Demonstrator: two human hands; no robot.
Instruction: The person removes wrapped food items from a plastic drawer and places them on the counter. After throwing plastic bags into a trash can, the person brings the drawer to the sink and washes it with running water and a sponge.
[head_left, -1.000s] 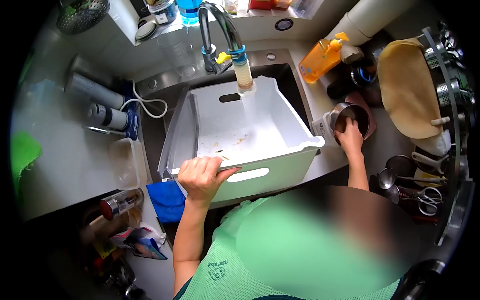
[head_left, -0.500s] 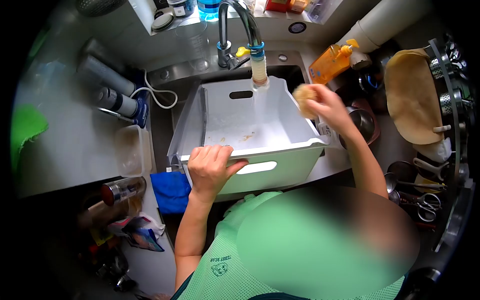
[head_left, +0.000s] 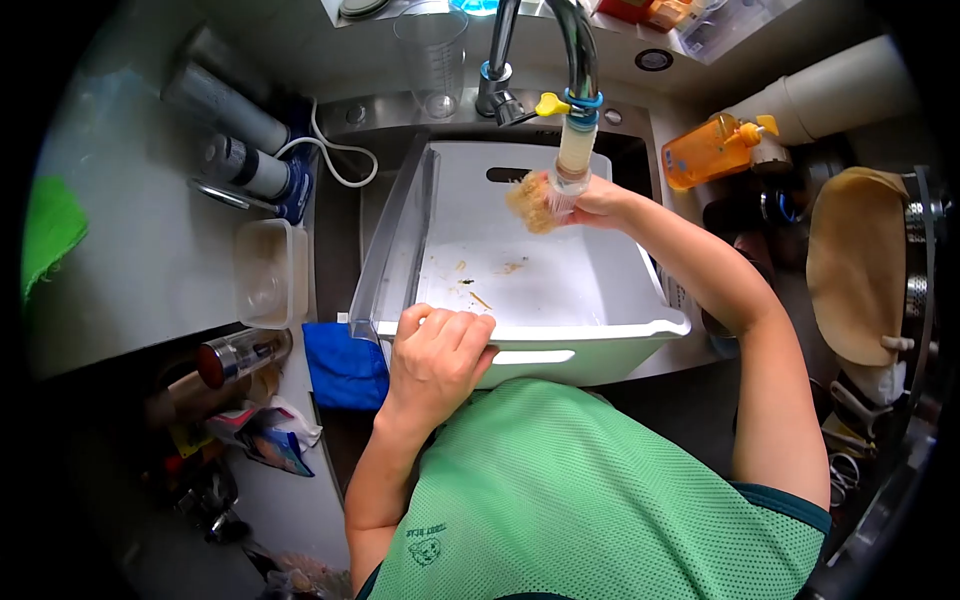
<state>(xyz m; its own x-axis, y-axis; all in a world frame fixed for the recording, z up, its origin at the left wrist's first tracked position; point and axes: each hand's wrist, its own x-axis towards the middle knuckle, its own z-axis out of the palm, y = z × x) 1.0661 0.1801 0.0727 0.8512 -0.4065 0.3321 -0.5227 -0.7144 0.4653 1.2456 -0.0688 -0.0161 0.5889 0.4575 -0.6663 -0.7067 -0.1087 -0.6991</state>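
On my feed the steel sink (head_left: 390, 110) lies around the white drawer (head_left: 570, 275), which sits open side up, presumably so drips fall into the basin. The tap (head_left: 580, 60) reaches over the drawer's far end, its clear nozzle (head_left: 577, 145) hanging there; I can't tell whether water is running. The left hand (head_left: 437, 360) is on the drawer's near rim, I think to steady it: back of the hand up, fingers close together and curled over the edge. The right arm bends in from the drawer's right, putting the right hand (head_left: 598, 203) partly behind the nozzle, above the drawer's far half. Its fingers pinch a tan scrubber (head_left: 533, 205), probably to keep it near the outlet, though the nozzle hides some of that grip. Smallest are brownish scraps (head_left: 480, 299) on the drawer's floor, near the left hand.
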